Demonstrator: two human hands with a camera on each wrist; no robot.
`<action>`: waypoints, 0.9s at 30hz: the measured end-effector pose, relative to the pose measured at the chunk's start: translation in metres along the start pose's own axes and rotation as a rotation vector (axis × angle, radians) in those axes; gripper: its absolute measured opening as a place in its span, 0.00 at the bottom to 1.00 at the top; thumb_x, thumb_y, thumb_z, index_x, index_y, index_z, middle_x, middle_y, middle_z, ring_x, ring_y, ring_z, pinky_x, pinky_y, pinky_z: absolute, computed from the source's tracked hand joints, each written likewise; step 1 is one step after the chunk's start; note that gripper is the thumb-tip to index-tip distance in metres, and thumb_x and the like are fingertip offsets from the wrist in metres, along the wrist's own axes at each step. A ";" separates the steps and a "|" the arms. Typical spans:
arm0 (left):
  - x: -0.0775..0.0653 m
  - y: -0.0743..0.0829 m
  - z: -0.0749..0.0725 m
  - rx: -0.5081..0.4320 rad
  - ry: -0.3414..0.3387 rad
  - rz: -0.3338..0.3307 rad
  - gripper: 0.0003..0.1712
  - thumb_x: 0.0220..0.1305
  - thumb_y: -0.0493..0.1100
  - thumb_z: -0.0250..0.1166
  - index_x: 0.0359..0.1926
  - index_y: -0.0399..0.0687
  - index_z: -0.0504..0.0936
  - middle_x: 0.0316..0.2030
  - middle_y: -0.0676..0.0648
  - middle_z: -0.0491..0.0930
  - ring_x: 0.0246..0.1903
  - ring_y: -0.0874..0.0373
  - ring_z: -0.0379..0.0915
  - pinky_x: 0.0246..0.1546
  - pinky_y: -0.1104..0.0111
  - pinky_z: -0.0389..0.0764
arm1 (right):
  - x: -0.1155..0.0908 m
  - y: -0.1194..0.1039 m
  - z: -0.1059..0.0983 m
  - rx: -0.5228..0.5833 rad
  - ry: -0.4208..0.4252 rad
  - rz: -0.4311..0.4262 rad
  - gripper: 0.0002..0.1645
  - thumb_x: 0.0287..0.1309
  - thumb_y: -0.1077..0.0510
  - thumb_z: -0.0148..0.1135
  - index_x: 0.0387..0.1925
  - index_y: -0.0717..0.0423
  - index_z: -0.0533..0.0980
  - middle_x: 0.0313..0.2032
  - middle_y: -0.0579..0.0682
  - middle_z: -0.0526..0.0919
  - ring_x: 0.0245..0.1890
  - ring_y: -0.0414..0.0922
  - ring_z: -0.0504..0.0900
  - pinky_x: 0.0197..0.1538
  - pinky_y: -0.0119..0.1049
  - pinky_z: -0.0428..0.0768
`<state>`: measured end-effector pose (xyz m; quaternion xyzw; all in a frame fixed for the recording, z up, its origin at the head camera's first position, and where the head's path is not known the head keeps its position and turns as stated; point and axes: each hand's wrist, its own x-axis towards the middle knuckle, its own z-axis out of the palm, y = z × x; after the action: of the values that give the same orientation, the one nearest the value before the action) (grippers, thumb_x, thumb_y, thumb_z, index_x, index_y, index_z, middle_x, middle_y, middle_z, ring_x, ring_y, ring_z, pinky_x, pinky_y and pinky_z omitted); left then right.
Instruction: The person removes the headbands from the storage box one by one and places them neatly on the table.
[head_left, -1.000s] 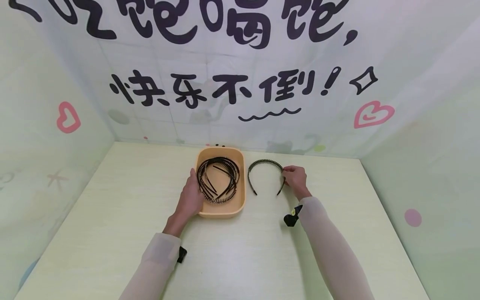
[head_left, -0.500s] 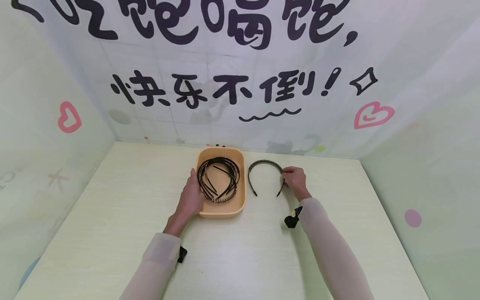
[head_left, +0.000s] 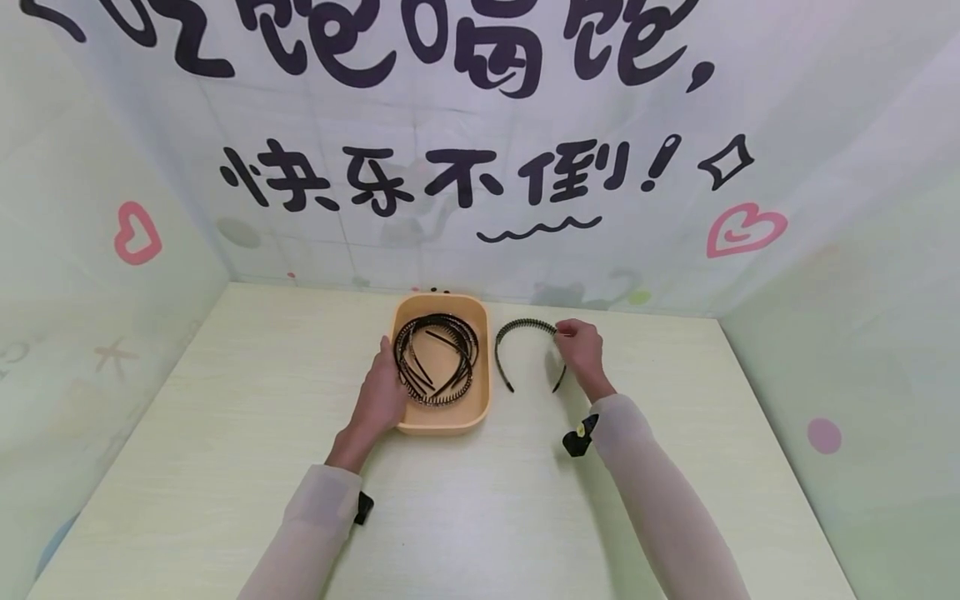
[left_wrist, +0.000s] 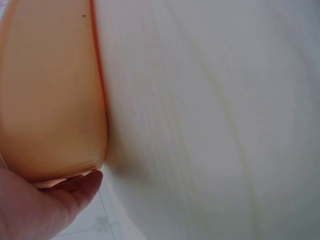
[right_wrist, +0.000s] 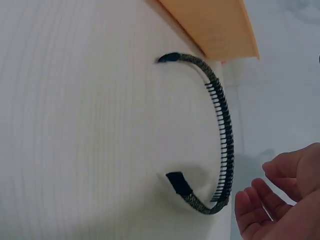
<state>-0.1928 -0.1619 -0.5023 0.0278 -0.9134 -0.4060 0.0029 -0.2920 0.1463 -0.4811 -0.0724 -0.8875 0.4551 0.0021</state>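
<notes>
Pale tabletop: L grip holds tray; R grip free, nr 1 headband.

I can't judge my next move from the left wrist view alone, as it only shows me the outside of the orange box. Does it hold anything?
Observer: Yes, several dark headbands lie overlapping inside the orange box.
Operator: And is anything beside it, out of my view?
Observer: Yes, the head view shows a toothed headband to its right, with a gap between them.
Operator: Does the right hand have hold of that one?
Observer: It seems not: in the right wrist view, nothing shows between the right hand's thumb and fingertips.
</notes>
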 end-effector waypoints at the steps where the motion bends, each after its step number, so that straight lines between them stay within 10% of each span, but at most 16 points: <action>1: 0.000 0.000 0.000 0.000 0.001 0.001 0.43 0.65 0.26 0.44 0.75 0.28 0.32 0.71 0.22 0.50 0.68 0.29 0.56 0.67 0.45 0.63 | -0.001 -0.003 0.002 0.006 -0.010 -0.022 0.17 0.65 0.62 0.58 0.53 0.64 0.80 0.50 0.62 0.84 0.49 0.55 0.82 0.47 0.44 0.82; 15: 0.000 0.000 0.000 0.010 0.005 -0.010 0.44 0.64 0.26 0.44 0.76 0.29 0.32 0.71 0.22 0.52 0.67 0.29 0.58 0.67 0.45 0.64 | -0.028 -0.058 0.039 0.226 -0.290 -0.109 0.18 0.68 0.64 0.57 0.57 0.66 0.77 0.52 0.64 0.82 0.51 0.59 0.83 0.55 0.49 0.82; 27: -0.001 0.000 0.000 0.014 0.003 -0.005 0.45 0.64 0.27 0.45 0.76 0.28 0.32 0.71 0.22 0.52 0.66 0.29 0.59 0.67 0.45 0.64 | -0.050 -0.090 0.062 0.071 -0.456 -0.192 0.24 0.65 0.62 0.60 0.62 0.65 0.74 0.57 0.60 0.80 0.59 0.54 0.78 0.60 0.45 0.78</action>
<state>-0.1921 -0.1615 -0.5022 0.0310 -0.9161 -0.3997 0.0032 -0.2585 0.0376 -0.4414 0.1167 -0.8514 0.4882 -0.1523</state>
